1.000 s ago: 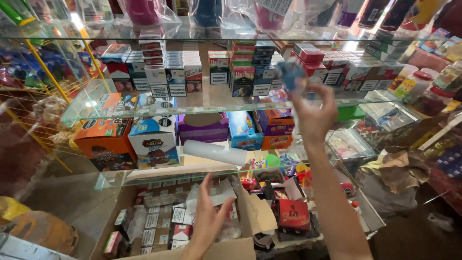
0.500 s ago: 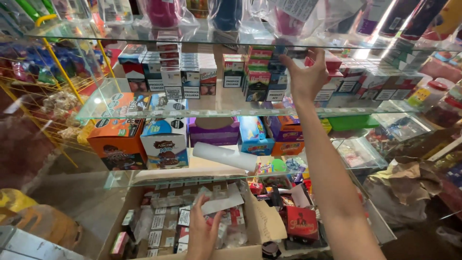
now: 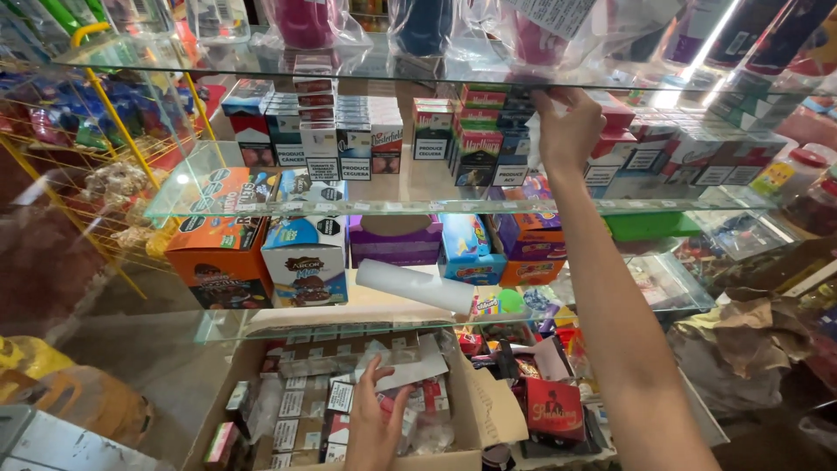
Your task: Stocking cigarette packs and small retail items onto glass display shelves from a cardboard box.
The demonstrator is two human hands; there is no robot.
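Head view: a glass shelf unit [image 3: 261,205] is seen across the frame, upper tiers stacked with small packs [image 3: 336,144]. At bottom centre an open cardboard box [image 3: 488,419] of packs is seen. The right hand [image 3: 568,131] is raised at upper right, fingers curled at the stacked packs; a grip on one cannot be confirmed. The left hand [image 3: 375,423] is lowered into the box, fingers spread apart over the packs, beside a flat grey card [image 3: 410,366].

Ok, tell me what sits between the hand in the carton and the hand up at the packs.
Head view: between left hand and right hand lie a white roll and a glass shelf.
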